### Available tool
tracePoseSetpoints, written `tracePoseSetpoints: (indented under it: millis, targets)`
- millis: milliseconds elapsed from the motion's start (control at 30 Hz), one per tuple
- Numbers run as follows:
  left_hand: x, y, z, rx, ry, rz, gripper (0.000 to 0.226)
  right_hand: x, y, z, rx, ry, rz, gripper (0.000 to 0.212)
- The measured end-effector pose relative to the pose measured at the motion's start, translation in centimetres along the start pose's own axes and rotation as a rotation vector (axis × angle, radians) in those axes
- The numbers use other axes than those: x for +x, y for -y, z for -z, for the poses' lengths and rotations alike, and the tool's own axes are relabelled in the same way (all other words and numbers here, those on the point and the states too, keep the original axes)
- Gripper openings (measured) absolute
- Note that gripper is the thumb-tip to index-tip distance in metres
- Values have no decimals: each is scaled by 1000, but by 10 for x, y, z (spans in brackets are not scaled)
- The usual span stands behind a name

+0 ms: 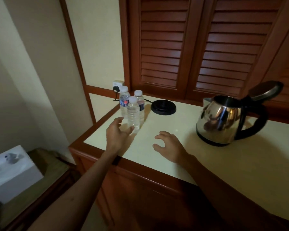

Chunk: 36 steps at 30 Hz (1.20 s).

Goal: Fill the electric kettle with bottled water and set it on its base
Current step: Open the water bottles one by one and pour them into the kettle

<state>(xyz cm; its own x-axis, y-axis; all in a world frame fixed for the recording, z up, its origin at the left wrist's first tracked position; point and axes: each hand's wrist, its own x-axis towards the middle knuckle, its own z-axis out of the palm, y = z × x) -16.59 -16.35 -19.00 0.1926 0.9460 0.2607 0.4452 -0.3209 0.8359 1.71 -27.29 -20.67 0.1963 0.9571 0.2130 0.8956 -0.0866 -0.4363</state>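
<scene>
Kettle (223,120), of polished steel with its lid raised, was placed on the cream counter (182,157), apart from its black base (163,107). Three capped water bottles (133,114) were grouped beside a wall socket (118,84). Left hand (117,133) and right hand (168,145) were spread open, holding nothing.

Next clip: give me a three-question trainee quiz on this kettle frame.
1. True or false: the kettle sits on its base.
2. How many bottles stand on the counter?
3. Which hand is nearest the bottles: A) left hand, B) right hand?

Key:
1. False; it stands apart on the counter, lid open.
2. Three.
3. A; it is open, next to the unlabelled front bottle.
</scene>
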Motion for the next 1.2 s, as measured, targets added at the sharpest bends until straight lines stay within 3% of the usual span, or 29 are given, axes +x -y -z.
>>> tracePoseSetpoints:
  millis: [200, 400, 500, 633, 767, 967, 1100, 1200]
  targets:
    - [18, -4, -19, -200, 55, 111, 83, -3, -9, -9, 95, -119, 32, 37]
    - [23, -11, -22, -241, 89, 84, 66, 3, -10, -5, 172, -72, 11, 39]
    - [19, -10, -21, -281, 124, 74, 62, 11, -3, 10, 238, -161, -9, 37]
    - [6, -6, -23, -438, 289, 50, 58, 26, 23, 44, 307, -394, 101, 27]
    - [-7, -16, -25, -613, 442, 21, 61, 42, 43, 71, 370, -345, 142, 32]
    - [-17, -26, -41, -730, 453, -2, 58, 51, 45, 100, -15, -204, 232, 22]
    - [-16, -25, -52, -740, 464, -5, 59, 53, 51, 114, -366, -128, 176, 41]
    - [-15, -26, -56, -772, 494, 18, 58, 55, 56, 120, -503, -61, 213, 44]
